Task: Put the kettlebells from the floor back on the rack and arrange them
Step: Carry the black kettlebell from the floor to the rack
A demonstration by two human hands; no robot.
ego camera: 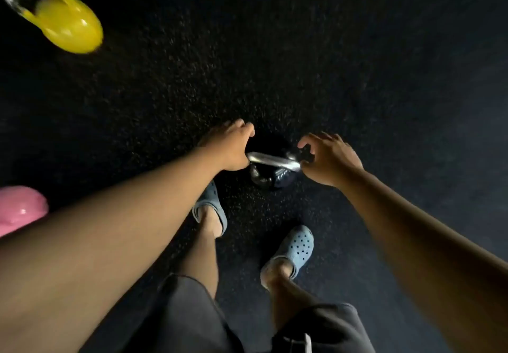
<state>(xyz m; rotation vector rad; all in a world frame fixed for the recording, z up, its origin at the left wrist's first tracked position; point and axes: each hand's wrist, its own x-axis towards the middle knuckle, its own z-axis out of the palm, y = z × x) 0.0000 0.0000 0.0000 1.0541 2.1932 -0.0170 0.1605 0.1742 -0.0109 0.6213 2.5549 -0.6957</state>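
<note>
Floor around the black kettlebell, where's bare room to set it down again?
The speckled floor is bare ahead and right of the black kettlebell. Left is tighter: yellow kettlebell far left, pink kettlebell near left. Crowded behind it, by the blue clogs and both hands on the handle.

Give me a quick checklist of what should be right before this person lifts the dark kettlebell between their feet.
1. Left hand on the silver handle: ok, it touches the handle's left end, though the hold looks loose.
2. Right hand closed on the handle: not ok, its fingers are spread at the right end.
3. Black kettlebell resting on the floor: ok.
4. Feet clear of the bell: ok, both blue clogs stand behind it.
5. Path clear: ok nearby; the yellow kettlebell and pink kettlebell lie far left.
6. Rack ready: cannot tell, not in view.
</note>
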